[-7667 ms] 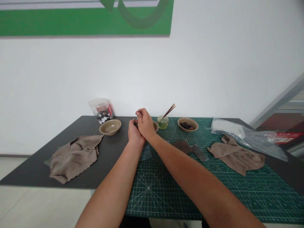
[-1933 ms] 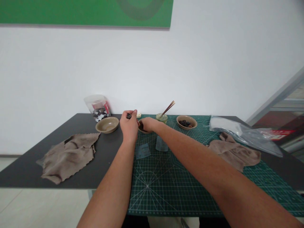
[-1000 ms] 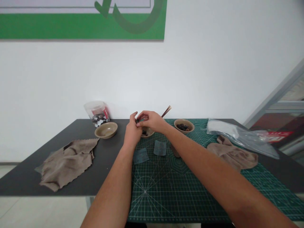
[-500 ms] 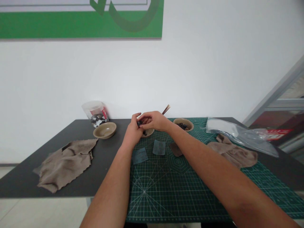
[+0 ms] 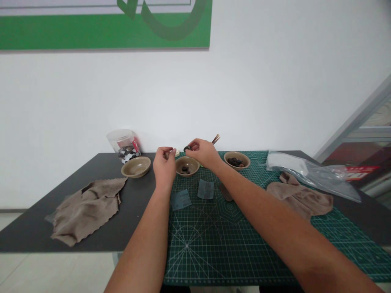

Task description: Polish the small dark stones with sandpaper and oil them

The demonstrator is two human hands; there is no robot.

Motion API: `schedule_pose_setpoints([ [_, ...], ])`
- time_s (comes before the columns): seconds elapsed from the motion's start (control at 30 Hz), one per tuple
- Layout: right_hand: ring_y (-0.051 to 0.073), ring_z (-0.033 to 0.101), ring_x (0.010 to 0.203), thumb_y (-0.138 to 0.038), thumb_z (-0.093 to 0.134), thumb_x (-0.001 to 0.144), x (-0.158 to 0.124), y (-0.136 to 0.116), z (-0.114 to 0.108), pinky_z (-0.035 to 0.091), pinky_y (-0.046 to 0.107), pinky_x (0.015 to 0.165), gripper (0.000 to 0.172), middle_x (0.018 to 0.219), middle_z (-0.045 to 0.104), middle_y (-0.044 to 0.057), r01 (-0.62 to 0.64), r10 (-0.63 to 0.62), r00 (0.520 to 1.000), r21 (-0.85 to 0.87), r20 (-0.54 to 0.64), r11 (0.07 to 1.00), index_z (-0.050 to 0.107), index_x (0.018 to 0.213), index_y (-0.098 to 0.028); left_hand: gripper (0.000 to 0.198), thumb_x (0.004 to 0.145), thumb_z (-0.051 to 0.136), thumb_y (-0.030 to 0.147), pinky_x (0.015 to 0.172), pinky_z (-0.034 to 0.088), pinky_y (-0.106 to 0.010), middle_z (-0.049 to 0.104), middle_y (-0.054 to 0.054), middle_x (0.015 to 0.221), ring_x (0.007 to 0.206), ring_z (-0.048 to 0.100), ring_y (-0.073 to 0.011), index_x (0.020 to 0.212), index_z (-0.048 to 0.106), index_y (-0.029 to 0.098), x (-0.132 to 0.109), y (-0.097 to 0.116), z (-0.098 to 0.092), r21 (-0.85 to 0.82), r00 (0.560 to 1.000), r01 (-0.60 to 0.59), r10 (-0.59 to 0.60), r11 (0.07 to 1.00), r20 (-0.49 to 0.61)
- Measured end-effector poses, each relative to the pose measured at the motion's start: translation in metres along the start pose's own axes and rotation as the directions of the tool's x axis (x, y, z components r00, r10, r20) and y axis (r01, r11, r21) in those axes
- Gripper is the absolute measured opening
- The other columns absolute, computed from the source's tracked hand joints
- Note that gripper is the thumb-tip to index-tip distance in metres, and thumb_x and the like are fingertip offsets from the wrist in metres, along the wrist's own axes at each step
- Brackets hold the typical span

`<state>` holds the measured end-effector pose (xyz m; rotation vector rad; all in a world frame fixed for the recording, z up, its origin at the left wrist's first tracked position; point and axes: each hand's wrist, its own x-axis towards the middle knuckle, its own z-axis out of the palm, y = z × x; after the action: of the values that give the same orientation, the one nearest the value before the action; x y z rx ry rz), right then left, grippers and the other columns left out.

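Note:
My right hand (image 5: 201,153) pinches a small dark bead (image 5: 187,148) just above a tan bowl (image 5: 187,165) that holds a few dark pieces. My left hand (image 5: 164,167) hovers to the left of that bowl with its fingers curled in a pinch; what it holds is too small to make out. Both hands are over the far edge of the green cutting mat (image 5: 232,228). Two small dark squares of sandpaper (image 5: 181,199) (image 5: 205,189) lie on the mat below the hands.
An empty tan bowl (image 5: 136,167) and a clear jar (image 5: 124,145) stand at the left; another bowl with dark beads (image 5: 236,160) at the right. Brown cloths (image 5: 87,205) (image 5: 304,199) lie on both sides. A plastic bag (image 5: 314,173) sits far right. Thin sticks (image 5: 215,139) show behind my right hand.
My hands were joined over the bowl; now they have drawn apart, the right one lifting the dark bead to the right and the left one moving left.

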<state>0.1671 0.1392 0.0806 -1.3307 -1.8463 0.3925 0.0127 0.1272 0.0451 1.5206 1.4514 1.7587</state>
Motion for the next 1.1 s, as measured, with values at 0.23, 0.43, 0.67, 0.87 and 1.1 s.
schedule_pose_setpoints([
  [0.23, 0.027, 0.069, 0.094, -0.038, 0.068, 0.075, -0.005, 0.006, 0.027, 0.050, 0.032, 0.076, 0.032, 0.099, 0.075, 0.014, 0.007, 0.147, 0.950, -0.488, 0.277, 0.873, 0.074, 0.098, -0.016, 0.035, 0.086, 0.057, 0.048, 0.034, 0.028, -0.020, 0.050, 0.005, 0.057, 0.038, 0.042, -0.0069, 0.071, 0.054, 0.017, 0.003, 0.005, 0.004, -0.478, 0.972, 0.139, -0.213, 0.867, -0.104],
  [0.43, 0.032, 0.067, 0.103, -0.043, 0.067, 0.075, 0.000, 0.006, 0.038, 0.052, 0.036, 0.081, 0.041, 0.105, 0.073, 0.019, -0.045, 0.224, 0.941, -0.561, 0.254, 0.827, 0.074, 0.101, -0.012, 0.024, 0.081, 0.052, 0.033, 0.032, 0.024, -0.019, 0.052, 0.002, 0.058, 0.037, 0.041, -0.0064, 0.071, 0.061, 0.013, 0.002, 0.011, 0.006, -0.610, 0.949, 0.216, -0.310, 0.763, -0.052],
  [0.67, 0.033, 0.069, 0.103, -0.034, 0.062, 0.081, 0.004, 0.003, 0.038, 0.053, 0.038, 0.081, 0.037, 0.105, 0.073, 0.022, -0.094, 0.279, 0.934, -0.596, 0.225, 0.797, 0.074, 0.106, -0.010, 0.020, 0.073, 0.061, 0.026, 0.035, 0.024, -0.017, 0.053, 0.004, 0.062, 0.040, 0.041, -0.0053, 0.088, 0.064, 0.013, 0.002, 0.009, 0.003, -0.700, 0.953, 0.221, -0.302, 0.679, 0.009],
  [0.87, 0.032, 0.069, 0.103, -0.033, 0.065, 0.079, 0.002, -0.001, 0.036, 0.052, 0.037, 0.082, 0.036, 0.106, 0.073, 0.021, -0.093, 0.247, 0.946, -0.555, 0.211, 0.827, 0.072, 0.106, -0.010, 0.025, 0.071, 0.073, 0.027, 0.035, 0.024, -0.016, 0.055, 0.005, 0.061, 0.038, 0.040, -0.0048, 0.082, 0.053, 0.016, 0.002, 0.002, 0.006, -0.736, 0.936, 0.285, -0.345, 0.615, 0.074],
  [1.1, 0.018, 0.068, 0.093, -0.034, 0.052, 0.090, 0.010, -0.010, 0.030, 0.051, 0.028, 0.084, 0.030, 0.100, 0.074, 0.007, -0.103, 0.104, 0.993, -0.033, 0.047, 0.994, 0.069, 0.107, -0.017, 0.037, 0.070, 0.079, 0.031, 0.036, 0.030, -0.016, 0.059, 0.004, 0.064, 0.042, 0.045, -0.0063, 0.079, 0.044, 0.020, -0.001, 0.005, 0.008, -0.675, 0.956, 0.275, -0.271, 0.685, 0.116],
])
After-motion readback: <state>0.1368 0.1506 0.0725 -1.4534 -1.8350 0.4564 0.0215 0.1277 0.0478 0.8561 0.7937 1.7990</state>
